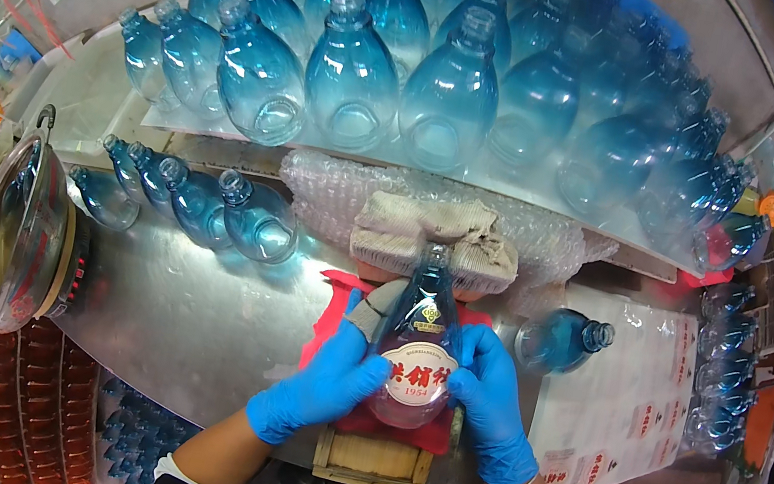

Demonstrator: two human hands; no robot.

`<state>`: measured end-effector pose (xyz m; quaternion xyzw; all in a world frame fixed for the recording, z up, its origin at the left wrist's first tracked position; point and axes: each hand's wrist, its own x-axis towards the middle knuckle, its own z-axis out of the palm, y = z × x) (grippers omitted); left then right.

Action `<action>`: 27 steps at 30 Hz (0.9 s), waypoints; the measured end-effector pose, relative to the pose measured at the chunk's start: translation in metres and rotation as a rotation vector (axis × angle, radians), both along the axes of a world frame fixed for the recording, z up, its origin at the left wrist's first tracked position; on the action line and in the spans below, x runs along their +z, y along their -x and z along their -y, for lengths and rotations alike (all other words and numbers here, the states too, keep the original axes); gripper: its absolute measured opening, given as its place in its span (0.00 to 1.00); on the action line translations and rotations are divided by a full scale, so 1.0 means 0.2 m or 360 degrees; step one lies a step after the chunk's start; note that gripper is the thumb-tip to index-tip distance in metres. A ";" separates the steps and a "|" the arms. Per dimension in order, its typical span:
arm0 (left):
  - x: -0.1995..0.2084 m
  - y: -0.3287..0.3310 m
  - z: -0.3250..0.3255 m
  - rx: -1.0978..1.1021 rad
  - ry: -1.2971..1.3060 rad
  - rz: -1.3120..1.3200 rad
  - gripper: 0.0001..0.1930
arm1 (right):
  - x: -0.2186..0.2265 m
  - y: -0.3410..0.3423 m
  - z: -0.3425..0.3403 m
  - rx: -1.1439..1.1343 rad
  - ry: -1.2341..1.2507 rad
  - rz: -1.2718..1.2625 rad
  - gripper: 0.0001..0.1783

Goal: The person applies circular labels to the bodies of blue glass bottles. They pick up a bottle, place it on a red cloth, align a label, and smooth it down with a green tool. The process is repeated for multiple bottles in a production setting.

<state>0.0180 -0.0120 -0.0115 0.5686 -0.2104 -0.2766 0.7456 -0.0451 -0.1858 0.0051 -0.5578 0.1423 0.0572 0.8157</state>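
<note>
A blue glass bottle (pixel 421 313), fading to pinkish at its base, lies tilted with its neck away from me. A round cream label with red characters and a small gold emblem show on its front. My left hand (pixel 326 374), in a blue glove, grips the bottle's left side, thumb by the label. My gloved right hand (pixel 493 401) holds the right side, thumb at the label's edge. A grey pad (pixel 374 309) sits by my left fingers, partly hidden. The bottle's neck rests against a folded whitish cloth (pixel 439 235). Beneath lies a red cloth (pixel 327 319) over a wooden block (pixel 373 461).
Rows of blue bottles (pixel 353 74) stand on a raised shelf ahead. Several more (pixel 254 216) stand at left on the metal table (pixel 164 308). A round basin (pixel 19 234) is far left. At right, one bottle (pixel 559 340) stands beside a printed decal sheet (pixel 620 401). Bubble wrap (pixel 324 192) lies behind the cloth.
</note>
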 end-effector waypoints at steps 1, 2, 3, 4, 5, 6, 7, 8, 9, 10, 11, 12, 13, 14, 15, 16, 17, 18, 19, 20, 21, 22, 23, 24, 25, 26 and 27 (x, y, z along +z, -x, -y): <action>-0.01 0.00 -0.01 -0.0022 -0.0004 -0.0017 0.38 | -0.01 0.00 -0.01 -0.0011 0.0009 0.0102 0.14; 0.00 -0.01 -0.01 -0.0041 -0.0007 -0.0035 0.39 | -0.01 -0.01 -0.01 -0.0006 -0.0006 0.0067 0.15; 0.00 -0.01 -0.02 -0.0059 -0.0011 -0.0052 0.40 | 0.00 -0.01 0.00 0.0001 -0.0021 0.0033 0.16; 0.00 -0.02 -0.02 -0.0067 0.0019 -0.0103 0.40 | 0.01 -0.01 0.00 0.0008 -0.0037 0.0010 0.17; 0.01 -0.01 -0.01 -0.0073 0.0049 -0.0154 0.40 | -0.01 -0.01 0.01 0.0006 -0.0046 0.0047 0.16; 0.01 -0.01 -0.01 -0.0078 0.0080 -0.0206 0.39 | -0.03 0.00 0.01 0.0004 -0.0054 0.0084 0.16; 0.00 -0.01 -0.01 -0.0070 0.0093 -0.0212 0.39 | -0.05 -0.01 0.01 0.0008 -0.0063 0.0130 0.16; -0.01 -0.01 -0.02 -0.0063 0.0107 -0.0218 0.39 | -0.05 -0.01 0.02 0.0032 -0.0081 0.0086 0.16; -0.02 -0.01 -0.02 -0.0056 0.0122 -0.0225 0.39 | -0.06 -0.01 0.03 0.0055 -0.0100 0.0042 0.15; -0.01 0.00 -0.01 -0.0001 0.0157 -0.0182 0.38 | -0.05 0.00 0.03 0.0071 -0.0114 0.0002 0.15; 0.00 0.00 0.01 0.0053 0.0192 -0.0139 0.38 | -0.04 0.00 0.04 0.0066 -0.0104 -0.0025 0.15; 0.01 0.01 0.01 0.0106 0.0227 -0.0096 0.38 | -0.03 0.00 0.05 0.0059 -0.0094 -0.0052 0.14; 0.00 0.02 0.00 0.0175 0.0058 0.0147 0.36 | -0.02 -0.01 0.05 0.0049 -0.0085 -0.0078 0.14; -0.02 0.02 -0.04 0.0242 -0.0110 0.0390 0.36 | 0.00 -0.01 0.05 -0.0014 -0.0017 -0.0001 0.14; -0.03 0.03 -0.06 0.0309 -0.0278 0.0633 0.35 | 0.03 -0.02 0.04 -0.0078 0.0052 0.0075 0.13; 0.09 0.03 -0.04 0.0321 -0.0201 0.0547 0.35 | 0.05 -0.02 0.03 -0.0141 0.0124 0.0139 0.13; 0.16 0.02 -0.05 0.0270 -0.0486 0.0860 0.36 | 0.08 -0.03 0.01 -0.0121 0.0201 0.0121 0.13; 0.20 0.01 -0.07 0.0211 -0.0780 0.1161 0.36 | 0.09 -0.05 0.00 -0.0097 0.0272 0.0094 0.13; 0.22 0.00 -0.07 0.0139 -0.1062 0.1473 0.37 | 0.13 -0.08 0.00 -0.0084 0.0351 0.0076 0.13; 0.22 0.01 -0.06 0.0161 -0.1096 0.1547 0.42 | 0.16 -0.09 0.00 -0.0062 0.0418 -0.0015 0.13; 0.22 0.02 -0.05 0.0168 -0.1131 0.1545 0.43 | 0.15 -0.10 0.01 -0.0049 0.0404 -0.0042 0.12; 0.22 0.03 -0.04 0.0179 -0.1165 0.1546 0.45 | 0.15 -0.11 0.01 -0.0034 0.0393 -0.0065 0.12; 0.22 0.03 -0.04 0.0191 -0.1200 0.1545 0.46 | 0.15 -0.12 0.01 -0.0018 0.0381 -0.0088 0.12; 0.22 0.04 -0.03 0.0211 -0.1193 0.1527 0.47 | 0.15 -0.13 0.02 -0.0020 0.0360 -0.0119 0.12; 0.21 0.04 -0.03 0.0231 -0.1193 0.1505 0.48 | 0.15 -0.14 0.03 -0.0018 0.0333 -0.0153 0.12; 0.21 0.05 -0.04 0.0251 -0.1194 0.1483 0.50 | 0.14 -0.14 0.03 -0.0015 0.0307 -0.0186 0.12; 0.20 0.06 -0.04 0.0265 -0.1179 0.1469 0.50 | 0.13 -0.14 0.02 -0.0012 0.0298 -0.0176 0.13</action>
